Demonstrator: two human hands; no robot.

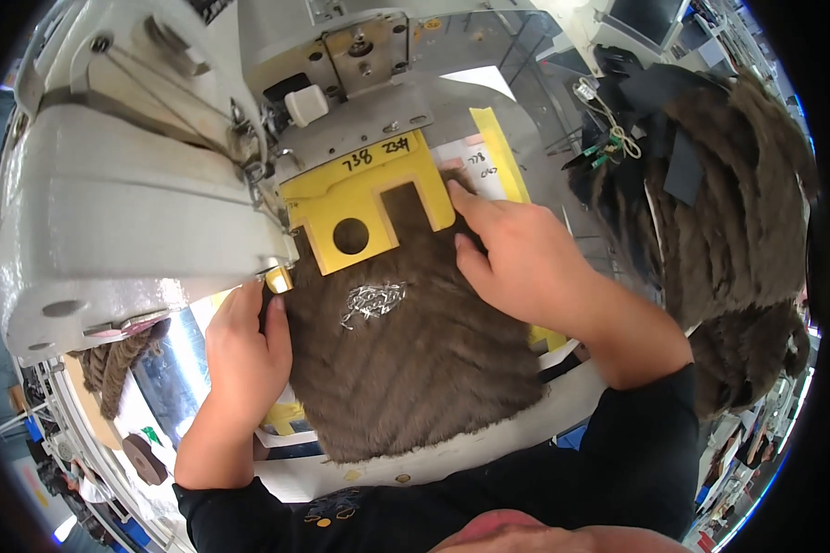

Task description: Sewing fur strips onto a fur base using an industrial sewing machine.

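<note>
A brown fur piece (415, 369) with a silver stitched patch (371, 304) lies in front of a white sewing machine (111, 203). Over its back part sits a yellow template (327, 212) with cut-outs, against a metal plate. My left hand (249, 346) is closed at the fur's left edge, just below the machine head, its fingertips partly hidden. My right hand (516, 253) rests at the right edge of the fur and template, index finger and thumb apart, the other fingers partly hidden.
More brown fur (729, 203) is piled at the right beside a white cord (618, 124) with green parts. Rolled fur (111, 369) lies at the lower left. A yellow strip (498, 138) on white card is behind my right hand. A dark screen (641, 18) stands at the back right.
</note>
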